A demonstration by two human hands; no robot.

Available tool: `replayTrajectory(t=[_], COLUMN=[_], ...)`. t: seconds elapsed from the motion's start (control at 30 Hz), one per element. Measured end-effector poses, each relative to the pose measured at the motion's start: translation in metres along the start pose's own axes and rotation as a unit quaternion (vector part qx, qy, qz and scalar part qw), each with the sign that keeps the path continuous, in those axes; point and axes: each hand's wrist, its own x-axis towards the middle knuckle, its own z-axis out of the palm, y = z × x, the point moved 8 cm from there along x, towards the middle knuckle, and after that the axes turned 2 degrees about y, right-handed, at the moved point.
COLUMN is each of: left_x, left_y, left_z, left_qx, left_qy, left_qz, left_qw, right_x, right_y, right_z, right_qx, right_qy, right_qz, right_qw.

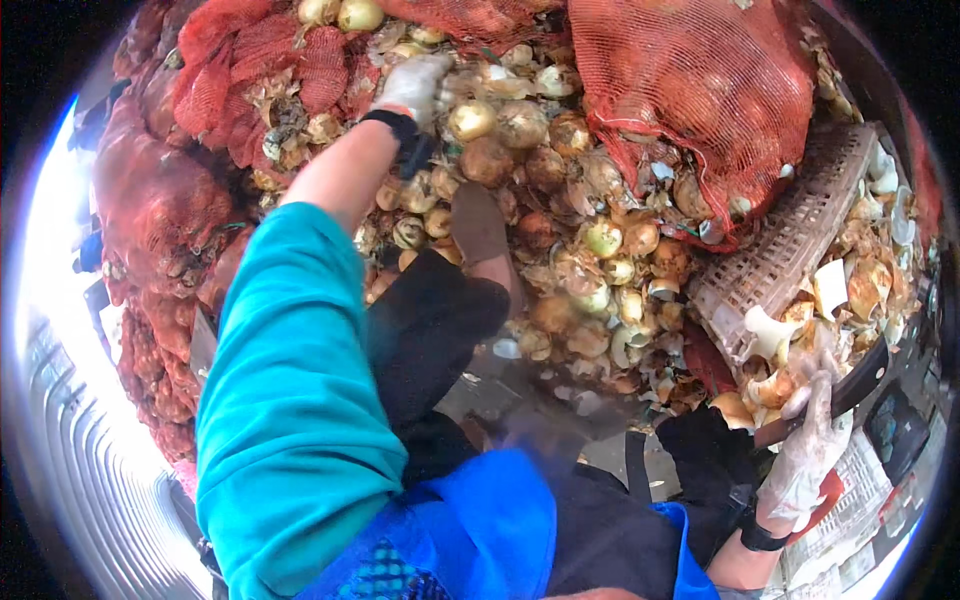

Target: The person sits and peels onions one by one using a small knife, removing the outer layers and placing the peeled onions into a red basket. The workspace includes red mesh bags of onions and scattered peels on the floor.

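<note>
My left hand (414,84), in a whitish glove with a dark band at the wrist, reaches into the loose onions (523,124) at the upper middle. It is blurred, and whether its fingers hold an onion cannot be told. At the lower right my right hand (806,457), in a thin soiled glove, is closed around what looks like a knife (862,384) with a dark handle. That hand is beside a heap of onion skins and cut pieces (772,390). Pale and brown onions lie around my shoe (480,225).
A full red mesh sack of onions (697,90) stands at the upper right, against a tilted, dirty plastic crate (787,217). More red mesh sacks (161,202) are piled along the left. Crumpled red netting (232,82) lies at the upper left. A light slatted crate (847,495) is beyond my right hand.
</note>
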Motion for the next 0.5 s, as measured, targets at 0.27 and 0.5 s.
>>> replayTrajectory(t=[0.27, 0.5], left_x=[0.027, 0.024], left_y=[0.054, -0.004], left_z=[-0.031, 0.044], left_qx=[0.599, 0.738], left_qy=[0.122, -0.025], left_qz=[0.141, 0.035], left_qw=[0.779, 0.673], right_x=[0.008, 0.002], right_y=[0.001, 0.000], right_z=[-0.005, -0.009], right_qx=[0.021, 0.035], right_qy=[-0.002, 0.014], right_qz=[-0.010, -0.020], right_qw=[1.000, 0.999])
